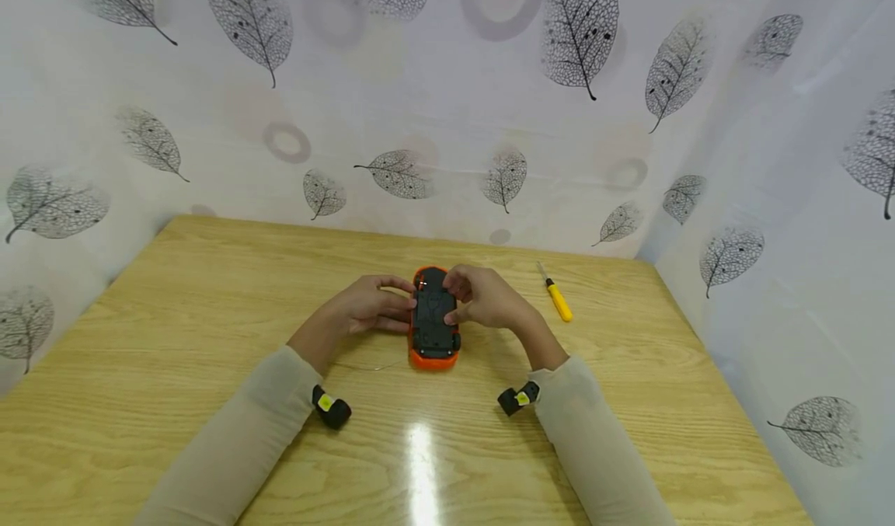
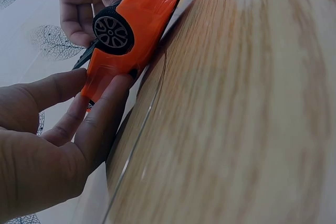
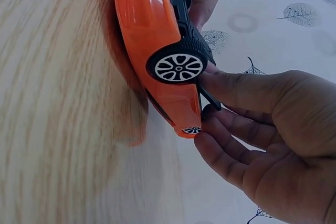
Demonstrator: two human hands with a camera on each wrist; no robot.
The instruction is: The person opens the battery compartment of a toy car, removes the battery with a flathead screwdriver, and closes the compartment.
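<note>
An orange toy car (image 1: pixel 433 361) lies upside down on the table, its black base (image 1: pixel 433 320) facing up. At the far end the black base (image 3: pixel 209 97) stands tilted away from the orange shell (image 3: pixel 181 106). My left hand (image 1: pixel 374 304) holds the car's left side, fingertips against the orange shell (image 2: pixel 105 72) near a black spoked wheel (image 2: pixel 113 31). From the right, my right hand (image 1: pixel 485 297) grips the black base, its thumb beside a silver-spoked wheel (image 3: pixel 178 68) and its other fingers curled at the far end.
A screwdriver (image 1: pixel 558 301) with a yellow handle lies on the wooden table (image 1: pixel 245 293) to the right. Close to the car's left side runs a thin, pale wire-like strand (image 2: pixel 137 140). A leaf-patterned cloth (image 1: pixel 447 99) hangs behind the table and along its sides.
</note>
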